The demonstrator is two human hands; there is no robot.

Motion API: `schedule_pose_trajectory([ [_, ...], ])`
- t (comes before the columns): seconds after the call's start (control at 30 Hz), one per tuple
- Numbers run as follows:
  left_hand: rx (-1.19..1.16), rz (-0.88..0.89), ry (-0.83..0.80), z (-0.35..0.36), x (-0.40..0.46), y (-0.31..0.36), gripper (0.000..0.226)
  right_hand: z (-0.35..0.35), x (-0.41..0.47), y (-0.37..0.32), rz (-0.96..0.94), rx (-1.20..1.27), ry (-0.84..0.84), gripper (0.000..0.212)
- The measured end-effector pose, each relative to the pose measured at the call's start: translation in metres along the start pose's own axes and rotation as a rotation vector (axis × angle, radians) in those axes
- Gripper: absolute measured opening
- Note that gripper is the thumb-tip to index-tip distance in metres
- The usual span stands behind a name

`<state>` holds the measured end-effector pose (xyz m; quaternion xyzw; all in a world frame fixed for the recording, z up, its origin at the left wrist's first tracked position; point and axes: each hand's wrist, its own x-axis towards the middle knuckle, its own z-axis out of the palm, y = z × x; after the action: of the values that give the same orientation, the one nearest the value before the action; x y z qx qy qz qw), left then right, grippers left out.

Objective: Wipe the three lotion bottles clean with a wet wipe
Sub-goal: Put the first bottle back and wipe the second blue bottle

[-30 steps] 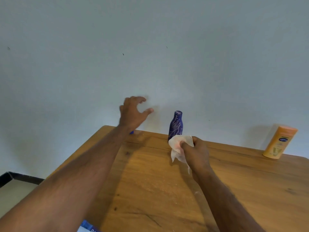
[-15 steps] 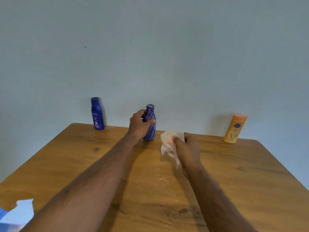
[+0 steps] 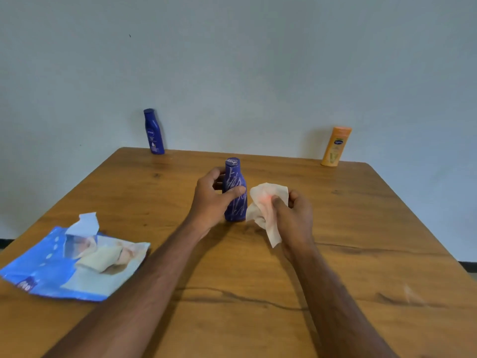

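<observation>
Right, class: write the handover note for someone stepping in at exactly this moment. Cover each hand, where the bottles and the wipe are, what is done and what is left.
Left hand: grips the scribbled blue bottle, upright on the wooden table at mid-table.
Right hand: pinches the wet wipe just right of that bottle; contact cannot be told.
Nivea bottle stands at the far left edge, orange Vaseline bottle at the far right edge, both untouched.
Wipes pack lies open at near left.
Done: wipe out, first bottle in hand.
Left: white marks still cover the held bottle; wipe it, then the other two.
</observation>
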<state>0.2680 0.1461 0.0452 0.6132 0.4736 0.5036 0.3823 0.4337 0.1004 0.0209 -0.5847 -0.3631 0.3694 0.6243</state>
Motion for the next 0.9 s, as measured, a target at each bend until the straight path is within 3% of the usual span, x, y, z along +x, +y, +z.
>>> schedule_pose_trajectory([
  [0.27, -0.066, 0.071, -0.03, -0.002, -0.058, 0.004, 0.048, -0.021, -0.054, 0.005, 0.006, 0.19, -0.115, 0.022],
  [0.4, -0.089, 0.085, -0.056, -0.001, -0.061, -0.001, 0.035, -0.026, -0.058, 0.005, 0.02, 0.246, -0.133, 0.026],
  [0.63, -0.452, -0.117, -0.139, -0.006, -0.044, -0.004, 0.011, -0.029, -0.057, -0.001, 0.008, 0.398, -0.14, 0.028],
  [0.8, -0.317, -0.013, -0.238, -0.005, -0.049, -0.009, 0.024, -0.015, -0.051, 0.001, -0.025, 0.275, -0.042, 0.025],
  [0.9, -0.155, 0.164, -0.195, -0.009, -0.041, -0.011, 0.028, 0.003, -0.036, -0.014, -0.24, 0.091, -0.032, 0.022],
])
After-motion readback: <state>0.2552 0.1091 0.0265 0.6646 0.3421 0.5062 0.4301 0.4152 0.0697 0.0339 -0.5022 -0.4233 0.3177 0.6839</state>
